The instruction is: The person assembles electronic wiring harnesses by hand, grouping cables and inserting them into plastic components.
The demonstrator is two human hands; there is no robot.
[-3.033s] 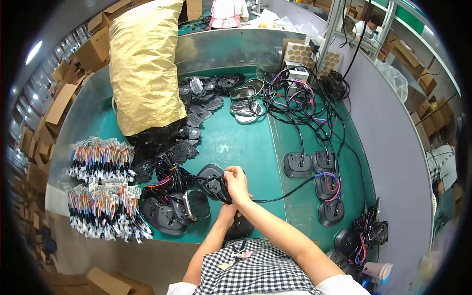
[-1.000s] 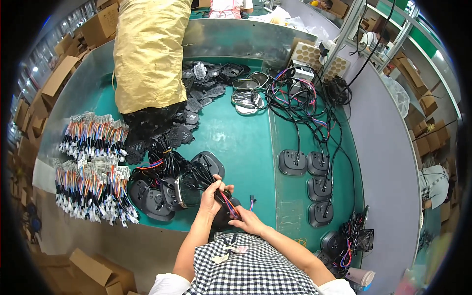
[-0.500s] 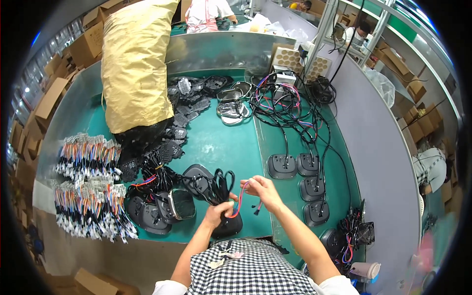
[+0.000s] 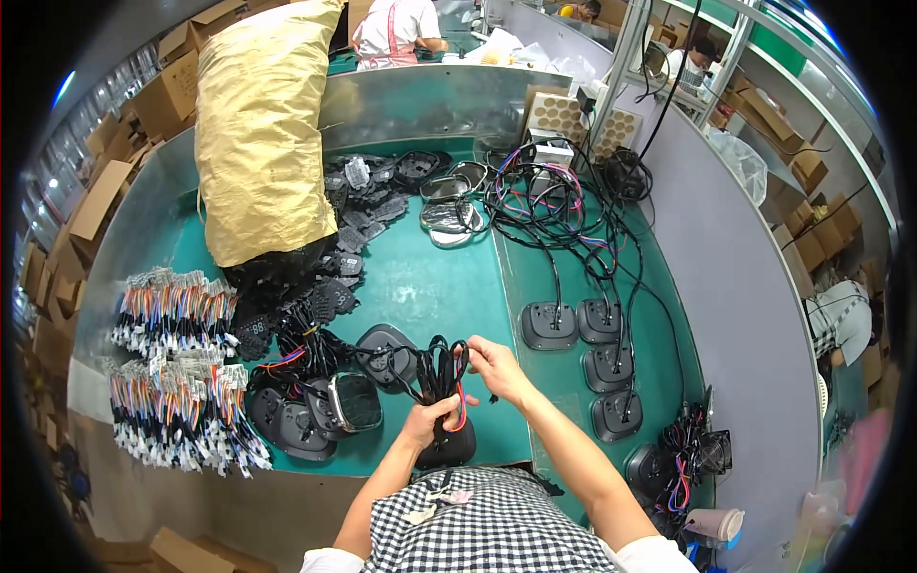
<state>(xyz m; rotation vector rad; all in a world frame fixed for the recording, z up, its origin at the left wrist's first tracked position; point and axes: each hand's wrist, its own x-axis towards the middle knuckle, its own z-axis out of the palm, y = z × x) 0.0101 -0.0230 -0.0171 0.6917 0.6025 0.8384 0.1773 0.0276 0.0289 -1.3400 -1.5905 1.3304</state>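
Observation:
My left hand (image 4: 432, 420) is closed around a looped bundle of black cable (image 4: 439, 371), held upright near the table's front edge. Red and pink wires (image 4: 462, 409) run down the bundle's right side. At the bundle's upper right, my right hand (image 4: 494, 368) pinches part of the wiring; its fingertips partly hide what they grip. Dark connector ends hang just below it. A black rounded housing (image 4: 447, 449) lies under my left hand, and another housing (image 4: 387, 349) with a cable sits just beyond, to the left.
Rows of multicoloured wire harnesses (image 4: 181, 406) fill the left side, beside black housings (image 4: 301, 425) and a large yellow sack (image 4: 263, 134). Cabled housings (image 4: 549, 325) and tangled cables (image 4: 564, 215) lie right. A grey partition (image 4: 726, 286) borders the table; other people work beyond.
My right hand has moved slightly left and up, against the cable bundle. The loops now stand more upright and closer together, and the red wires lie against the bundle.

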